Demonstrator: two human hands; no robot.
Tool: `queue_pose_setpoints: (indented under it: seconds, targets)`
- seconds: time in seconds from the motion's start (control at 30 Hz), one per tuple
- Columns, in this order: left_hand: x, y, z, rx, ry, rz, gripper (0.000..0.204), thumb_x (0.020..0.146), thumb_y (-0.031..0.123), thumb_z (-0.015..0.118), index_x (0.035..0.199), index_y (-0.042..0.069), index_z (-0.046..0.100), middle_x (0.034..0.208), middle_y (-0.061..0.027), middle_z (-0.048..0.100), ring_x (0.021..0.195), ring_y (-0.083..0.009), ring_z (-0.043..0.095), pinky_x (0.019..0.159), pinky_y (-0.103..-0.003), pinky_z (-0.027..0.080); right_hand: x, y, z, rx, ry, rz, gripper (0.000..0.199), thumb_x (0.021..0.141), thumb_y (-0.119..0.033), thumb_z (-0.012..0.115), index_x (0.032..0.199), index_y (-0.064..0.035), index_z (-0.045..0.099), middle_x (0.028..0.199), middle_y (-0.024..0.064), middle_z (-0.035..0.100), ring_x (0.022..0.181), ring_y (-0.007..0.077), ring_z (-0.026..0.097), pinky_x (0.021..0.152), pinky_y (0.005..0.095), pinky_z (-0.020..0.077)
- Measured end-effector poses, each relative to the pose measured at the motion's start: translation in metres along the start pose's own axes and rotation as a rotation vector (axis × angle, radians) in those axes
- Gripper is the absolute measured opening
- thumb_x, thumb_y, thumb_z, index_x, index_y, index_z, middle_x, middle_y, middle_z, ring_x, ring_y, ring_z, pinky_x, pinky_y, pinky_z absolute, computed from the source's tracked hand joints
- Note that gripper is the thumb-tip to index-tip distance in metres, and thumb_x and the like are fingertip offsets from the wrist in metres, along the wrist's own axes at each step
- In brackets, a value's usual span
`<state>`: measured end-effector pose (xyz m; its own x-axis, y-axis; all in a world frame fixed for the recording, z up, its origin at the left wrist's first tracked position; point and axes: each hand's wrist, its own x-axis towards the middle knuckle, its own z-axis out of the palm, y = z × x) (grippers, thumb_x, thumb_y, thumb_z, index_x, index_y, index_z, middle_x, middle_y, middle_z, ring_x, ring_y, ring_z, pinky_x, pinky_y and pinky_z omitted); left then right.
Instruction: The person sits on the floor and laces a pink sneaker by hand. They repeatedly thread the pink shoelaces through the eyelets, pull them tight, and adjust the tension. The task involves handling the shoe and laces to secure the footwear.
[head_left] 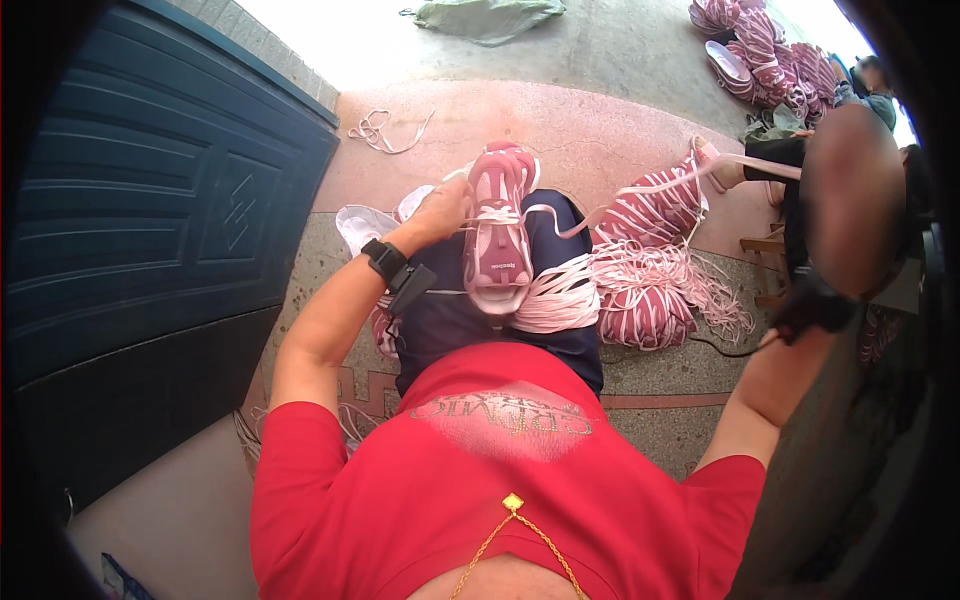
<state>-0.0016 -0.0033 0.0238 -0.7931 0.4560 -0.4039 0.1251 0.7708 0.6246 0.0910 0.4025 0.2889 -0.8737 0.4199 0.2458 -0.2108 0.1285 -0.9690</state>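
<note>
A pink and maroon sneaker (497,245) rests on my lap, its heel toward me. My left hand (440,211) is closed on the sneaker's left side, near the lacing. From the eyelets a pale pink shoelace (655,188) runs through the air to the far right. It ends at my right hand (855,205), which is raised out to that side. The right hand is blurred, so its fingers do not show, but the shoelace is held up there. A bundle of pale pink laces (560,297) lies over my right thigh.
Tied bundles of maroon shoe parts (648,312) lie on the floor to my right. White-lined shoes (365,226) sit beside my left knee. A dark blue door (170,180) stands at left. A loose lace (390,132) lies ahead. More bundles (765,60) and a person (878,90) are at far right.
</note>
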Motion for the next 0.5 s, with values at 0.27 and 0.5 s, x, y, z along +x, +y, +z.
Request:
queue_pose_setpoints:
  seconds: [0.27,0.5]
  targets:
    - [-0.017,-0.015,0.001,0.336,-0.072,0.38,0.021,0.085,0.02,0.056,0.093,0.002,0.065,0.081,-0.0194,0.064,0.078,-0.0354,0.062,0.072,-0.043,0.048,-0.161,0.211,0.208,-0.552,-0.76,0.125,0.019,0.078,-0.021,0.06,0.078,-0.004,0.068,0.072,0.0178,0.064,0.068,0.0324,0.064,0.062,0.0414,0.049]
    - [-0.034,-0.019,0.025,0.274,0.182,0.248,0.017,0.083,0.019,0.055,0.082,0.004,0.064,0.075,-0.0208,0.063,0.074,-0.0378,0.063,0.067,-0.046,0.05,-0.188,0.244,0.25,-0.99,-0.679,-0.206,0.016,0.078,-0.017,0.057,0.076,-0.002,0.062,0.069,0.0151,0.064,0.062,0.0292,0.065,0.054,0.0367,0.0516]
